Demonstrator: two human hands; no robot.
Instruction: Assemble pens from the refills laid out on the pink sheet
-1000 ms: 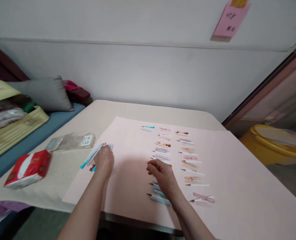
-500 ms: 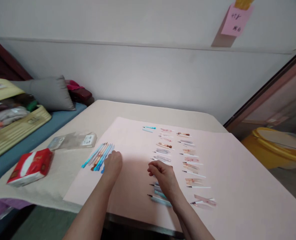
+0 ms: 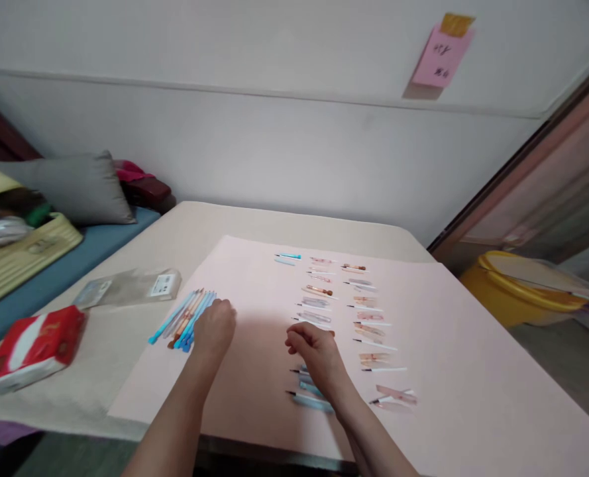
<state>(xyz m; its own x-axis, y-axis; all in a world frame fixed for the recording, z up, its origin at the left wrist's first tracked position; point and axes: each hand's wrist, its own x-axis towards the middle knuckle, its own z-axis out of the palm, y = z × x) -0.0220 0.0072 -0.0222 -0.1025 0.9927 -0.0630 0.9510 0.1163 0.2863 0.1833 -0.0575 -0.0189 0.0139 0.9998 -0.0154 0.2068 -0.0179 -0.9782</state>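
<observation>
A row of assembled pens, blue, grey and brown, lies side by side on the pink sheet. Against its right end rests my left hand, closed, with its fingertips hidden. My right hand is held over the right-hand columns, thumb and fingers pinched together; whatever is in them is too small or hidden to make out. Beneath and in front of it lie separated pen parts: a blue barrel, white refills with dark tips, and a brown-ended barrel. Another column of clear and pink parts lies farther right.
A clear plastic packet and a red tissue pack lie at the table's left. A yellow bucket stands beyond the right edge. Behind rises a white wall with a pink note. A grey cushion is at left.
The view has turned slightly right, so everything appears shifted left. Both hands keep nearly the same pose and place beside the pens and parts.
</observation>
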